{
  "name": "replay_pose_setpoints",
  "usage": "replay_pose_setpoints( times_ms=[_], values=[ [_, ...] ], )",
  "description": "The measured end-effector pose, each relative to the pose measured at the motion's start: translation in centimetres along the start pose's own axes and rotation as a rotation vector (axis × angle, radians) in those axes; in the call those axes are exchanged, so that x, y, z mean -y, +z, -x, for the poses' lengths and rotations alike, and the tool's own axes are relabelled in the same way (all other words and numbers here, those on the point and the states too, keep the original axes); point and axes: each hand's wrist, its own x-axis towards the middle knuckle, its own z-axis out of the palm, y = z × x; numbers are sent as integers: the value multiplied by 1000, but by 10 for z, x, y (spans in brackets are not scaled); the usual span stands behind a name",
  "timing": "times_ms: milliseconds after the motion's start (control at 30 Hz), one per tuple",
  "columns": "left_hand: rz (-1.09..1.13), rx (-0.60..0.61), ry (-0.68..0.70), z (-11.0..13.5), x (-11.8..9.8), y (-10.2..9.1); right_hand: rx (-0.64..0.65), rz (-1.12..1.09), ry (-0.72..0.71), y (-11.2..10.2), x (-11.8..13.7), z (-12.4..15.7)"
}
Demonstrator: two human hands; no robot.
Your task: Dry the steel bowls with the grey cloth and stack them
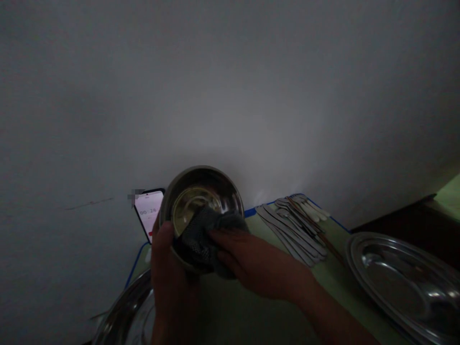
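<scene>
My left hand (168,270) grips the rim of a round steel bowl (201,191) and holds it tilted up off the table, its inside facing me. My right hand (251,261) presses a dark grey cloth (203,239) into the lower inside of the bowl, with its fingers closed on the cloth. The cloth drapes over the bowl's lower rim.
A phone (149,211) with a lit timer screen leans on the white wall behind the bowl. Several spoons and chopsticks (294,223) lie on the green table. A large steel tray (406,282) sits at right, another steel dish (125,311) at lower left.
</scene>
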Motion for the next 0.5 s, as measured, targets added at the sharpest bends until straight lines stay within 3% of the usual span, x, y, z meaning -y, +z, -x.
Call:
replay_pose_setpoints(
  times_ms=[100, 200, 333, 500],
  values=[
    [50, 9, -69, 7, 2, 5, -171, 217, 122, 8, -17, -3],
    [34, 85, -112, 14, 6, 9, -277, 290, 137, 8, -28, -7],
    [61, 115, -172, 17, 9, 12, -297, 212, 104, -1, -26, -8],
    [66, 28, -202, 12, 10, 14, -295, 145, 92, -4, -16, -6]
  ],
)
